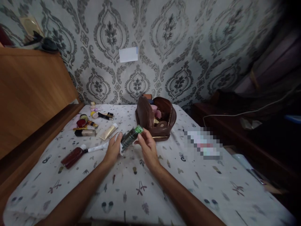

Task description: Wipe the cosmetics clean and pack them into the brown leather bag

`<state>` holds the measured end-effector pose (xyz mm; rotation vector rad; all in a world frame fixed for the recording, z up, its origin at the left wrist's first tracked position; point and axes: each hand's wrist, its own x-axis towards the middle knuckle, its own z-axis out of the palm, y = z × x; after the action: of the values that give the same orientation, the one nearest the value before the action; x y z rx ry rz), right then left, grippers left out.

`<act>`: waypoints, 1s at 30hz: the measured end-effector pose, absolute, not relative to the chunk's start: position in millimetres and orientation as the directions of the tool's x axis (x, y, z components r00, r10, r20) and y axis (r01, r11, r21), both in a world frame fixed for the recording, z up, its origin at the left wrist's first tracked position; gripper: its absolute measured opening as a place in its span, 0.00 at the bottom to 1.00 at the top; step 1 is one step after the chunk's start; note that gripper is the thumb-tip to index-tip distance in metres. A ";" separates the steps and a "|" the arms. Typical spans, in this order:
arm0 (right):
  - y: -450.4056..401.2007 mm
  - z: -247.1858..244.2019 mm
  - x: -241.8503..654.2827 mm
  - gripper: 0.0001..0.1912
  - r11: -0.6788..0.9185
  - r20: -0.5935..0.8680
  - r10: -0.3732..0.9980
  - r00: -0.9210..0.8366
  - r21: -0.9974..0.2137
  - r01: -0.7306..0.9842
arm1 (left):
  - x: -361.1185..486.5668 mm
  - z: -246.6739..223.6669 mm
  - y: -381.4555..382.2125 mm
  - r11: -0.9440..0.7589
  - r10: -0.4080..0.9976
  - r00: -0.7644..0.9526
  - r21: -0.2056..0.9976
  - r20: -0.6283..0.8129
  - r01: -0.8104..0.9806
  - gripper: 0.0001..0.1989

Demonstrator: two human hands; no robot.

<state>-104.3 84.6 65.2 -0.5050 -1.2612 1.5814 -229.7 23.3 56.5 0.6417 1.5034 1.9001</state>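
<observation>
A dark green bottle with a bright green cap is held tilted above the table in front of me. My left hand is closed round its lower end, with something white and thin, perhaps a wipe, between palm and bottle. With its fingertips, my right hand grips the bottle by the cap. Just behind my right hand stands an unzipped brown cosmetic bag with pink items inside. Left of my left hand lie a white tube, a cream-coloured tube and a dark red bottle with a white cap.
Several small cosmetics, among them a red round jar and a foundation bottle, lie at the table's back left. A blurred-out flat item rests on the right side. A wooden cabinet borders the left; patterned wallpaper rises behind.
</observation>
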 end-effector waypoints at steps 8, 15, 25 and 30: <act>88.2 71.5 -99.1 0.19 0.154 0.298 0.879 -0.373 -0.917 -0.368 | -246.6 60.6 21.0 -0.130 0.752 -0.645 0.990 0.137 0.058 0.21; 80.9 69.6 -100.2 0.14 0.107 0.281 0.843 -0.459 -0.923 -0.369 | -256.2 64.3 21.0 -0.132 0.676 -0.722 0.988 0.148 0.078 0.22; 72.4 65.4 -103.2 0.16 0.008 0.202 0.886 -0.418 -0.907 -0.422 | -256.8 77.9 24.9 -0.099 0.601 -0.732 0.879 -0.321 -0.467 0.21; 76.2 54.4 -108.5 0.21 -0.081 0.132 0.881 -0.455 -0.904 -0.419 | -256.7 73.9 24.8 -0.168 0.639 -0.719 0.863 -0.273 -0.477 0.18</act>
<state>-108.5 76.2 54.4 -0.5755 -1.2072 1.7103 -256.7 24.8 73.9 0.1964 1.3624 1.9540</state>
